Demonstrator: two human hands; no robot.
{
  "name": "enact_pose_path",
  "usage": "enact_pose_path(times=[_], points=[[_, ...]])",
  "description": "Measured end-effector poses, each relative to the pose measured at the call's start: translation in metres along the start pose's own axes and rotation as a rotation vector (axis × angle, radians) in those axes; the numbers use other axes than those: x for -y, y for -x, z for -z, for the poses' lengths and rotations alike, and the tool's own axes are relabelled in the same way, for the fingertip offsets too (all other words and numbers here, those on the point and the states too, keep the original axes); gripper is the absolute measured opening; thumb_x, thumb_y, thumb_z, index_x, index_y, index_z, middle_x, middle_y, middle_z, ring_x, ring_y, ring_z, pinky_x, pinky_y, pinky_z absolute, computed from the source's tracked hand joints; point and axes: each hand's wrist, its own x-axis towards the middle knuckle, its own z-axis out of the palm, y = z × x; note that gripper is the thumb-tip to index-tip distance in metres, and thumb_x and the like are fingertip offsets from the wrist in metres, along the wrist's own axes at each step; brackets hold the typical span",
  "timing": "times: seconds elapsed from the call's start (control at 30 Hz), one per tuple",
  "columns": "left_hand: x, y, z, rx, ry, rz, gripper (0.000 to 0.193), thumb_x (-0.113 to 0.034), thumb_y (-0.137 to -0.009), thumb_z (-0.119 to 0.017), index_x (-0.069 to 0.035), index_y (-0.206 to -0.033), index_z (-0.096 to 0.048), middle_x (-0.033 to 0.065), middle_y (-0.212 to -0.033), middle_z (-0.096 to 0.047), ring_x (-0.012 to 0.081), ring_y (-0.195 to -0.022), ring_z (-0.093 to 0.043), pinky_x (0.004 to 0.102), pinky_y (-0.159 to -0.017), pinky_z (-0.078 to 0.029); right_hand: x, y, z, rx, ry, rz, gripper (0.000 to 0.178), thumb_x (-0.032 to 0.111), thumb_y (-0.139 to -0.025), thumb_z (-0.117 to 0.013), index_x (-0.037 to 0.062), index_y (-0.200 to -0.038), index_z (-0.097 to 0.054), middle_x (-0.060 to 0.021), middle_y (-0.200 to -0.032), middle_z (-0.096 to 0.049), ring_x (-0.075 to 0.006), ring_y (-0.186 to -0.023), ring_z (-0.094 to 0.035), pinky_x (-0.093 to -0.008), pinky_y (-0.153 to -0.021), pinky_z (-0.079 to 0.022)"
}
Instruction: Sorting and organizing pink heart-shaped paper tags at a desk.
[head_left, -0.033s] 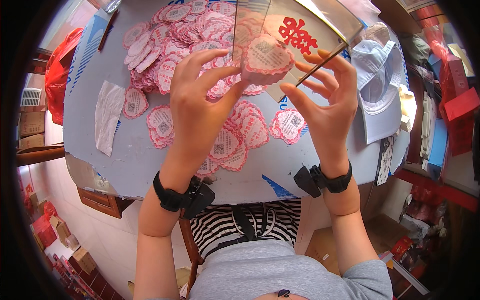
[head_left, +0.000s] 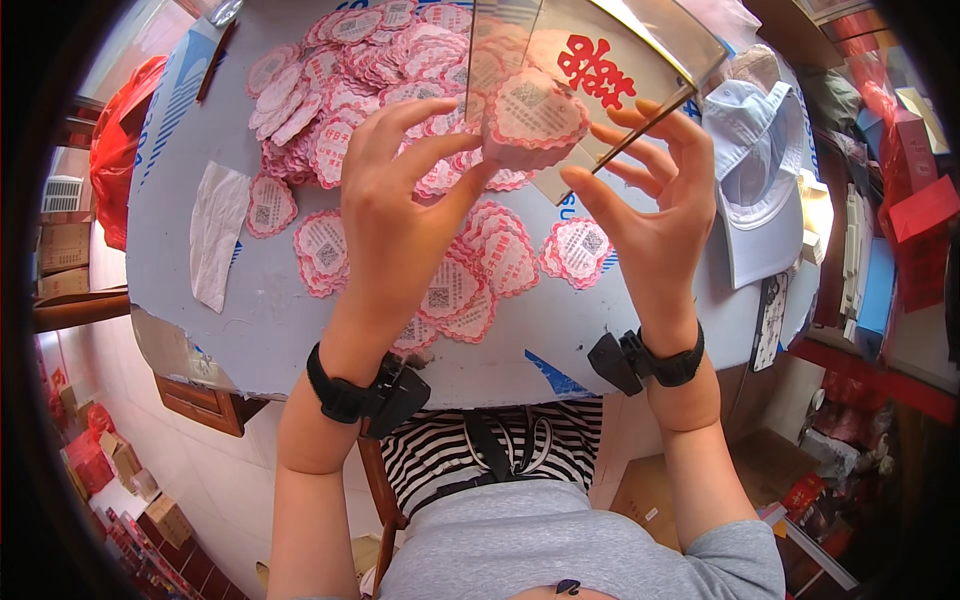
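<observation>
A clear box [head_left: 655,45] with a red cut-out character design [head_left: 597,72] is tilted over the far side of the table. My right hand [head_left: 655,190] is closed on its dark-edged near rim, thumb on one side and fingers on the other. At the box's mouth is a thick stack of pink-and-white scalloped paper cards [head_left: 537,115]. My left hand [head_left: 410,190] pinches at the left side of that stack, thumb low and fingers bent; whether its fingertips also touch the box wall I cannot tell. Loose cards [head_left: 455,285] lie below my hands.
A big heap of similar cards [head_left: 350,85] covers the far left of the table [head_left: 280,345]. Small piles [head_left: 577,253] lie nearer me. A white cloth strip [head_left: 217,235] rests at left, a pale cap [head_left: 760,180] at right. Red bags and boxes [head_left: 910,200] crowd the right side.
</observation>
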Motion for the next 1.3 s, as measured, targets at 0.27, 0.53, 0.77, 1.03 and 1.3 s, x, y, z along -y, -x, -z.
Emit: enact_pose_path(times=[0.27,0.53,0.77,1.03,1.3], points=[[0.0009,0.0001,0.0,0.0,0.0,-0.008,0.02,-0.012,-0.067,-0.075,-0.008,-0.085,-0.069,0.0049,-0.105,-0.06,0.0257,-0.103,-0.053,0.0372,-0.088,-0.041,-0.0005,0.0004,0.0,0.003,-0.018,-0.027,0.064,0.017,-0.063,-0.084,0.0007,-0.112,-0.047,-0.0103,-0.106,-0.058,-0.0232,-0.092,-0.063,-0.0307,-0.073,-0.055],[0.0,0.0005,0.0015,0.028,-0.011,-0.002,0.023,-0.007,-0.067,-0.075,-0.007,-0.09,-0.069,0.0054,-0.11,-0.06,0.0234,-0.107,-0.052,0.0346,-0.092,-0.039,-0.0004,0.0003,0.001,0.002,-0.024,-0.044,0.065,0.018,-0.063,-0.084,0.0007,-0.113,-0.046,-0.0102,-0.107,-0.058,-0.0232,-0.092,-0.063,-0.0306,-0.073,-0.054],[0.0006,-0.0003,-0.0001,0.0,-0.012,-0.025,0.02,-0.012,-0.067,-0.074,-0.008,-0.086,-0.069,0.0053,-0.105,-0.06,0.0259,-0.102,-0.054,0.0375,-0.087,-0.042,-0.0009,-0.0001,0.0014,-0.001,-0.04,-0.036,0.065,0.018,-0.063,-0.084,0.0,-0.113,-0.046,-0.0111,-0.107,-0.058,-0.0237,-0.092,-0.063,-0.0309,-0.074,-0.054],[0.0016,0.0003,-0.0005,-0.001,-0.008,-0.017,0.02,-0.011,-0.067,-0.074,-0.007,-0.086,-0.069,0.0052,-0.105,-0.061,0.0258,-0.102,-0.054,0.0372,-0.087,-0.042,-0.0001,0.0006,0.0035,0.051,-0.002,-0.014,0.063,0.008,-0.066,-0.08,0.0009,-0.116,-0.043,-0.0127,-0.111,-0.055,-0.0239,-0.097,-0.062,-0.0281,-0.074,-0.054],[0.0003,0.0011,0.0013,0.029,-0.009,0.001,0.023,-0.007,-0.067,-0.075,-0.006,-0.089,-0.069,0.0057,-0.109,-0.06,0.0241,-0.107,-0.052,0.0351,-0.092,-0.039,-0.0001,0.0001,0.0029,0.043,-0.014,-0.02,0.063,0.007,-0.066,-0.08,0.0007,-0.116,-0.043,-0.0133,-0.11,-0.055,-0.0243,-0.097,-0.062,-0.0284,-0.074,-0.055]])
